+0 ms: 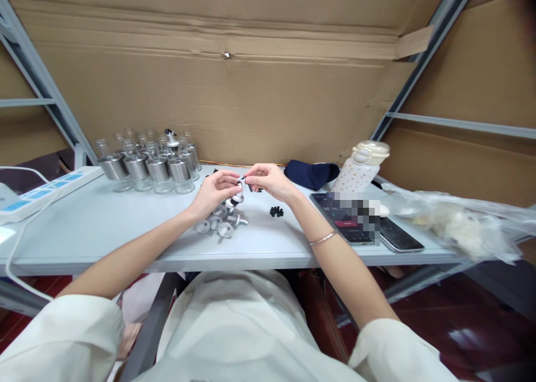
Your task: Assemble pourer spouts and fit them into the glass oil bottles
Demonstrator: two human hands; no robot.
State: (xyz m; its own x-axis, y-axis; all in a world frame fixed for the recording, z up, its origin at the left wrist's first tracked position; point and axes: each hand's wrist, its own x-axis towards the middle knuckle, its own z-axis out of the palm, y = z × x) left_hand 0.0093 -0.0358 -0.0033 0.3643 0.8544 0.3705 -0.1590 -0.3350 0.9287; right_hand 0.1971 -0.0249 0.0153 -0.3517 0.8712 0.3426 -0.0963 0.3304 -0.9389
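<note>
Above the middle of the table, my left hand is closed on a silver bottle pourer with a black lower part. My right hand meets it from the other side, thumb and fingers pinching a small black piece close to the spout's tip. Whether the piece touches the spout I cannot tell. Below my left hand lies a loose pile of silver pourer tops. A small cluster of black caps rests below my right hand. More dark pieces lie partly hidden behind the hands.
Several glass bottles with steel sleeves stand at the back left, one with a pourer fitted. A power strip is at the far left. On the right are a navy cap, a dotted bottle, a tablet, a phone and plastic bags.
</note>
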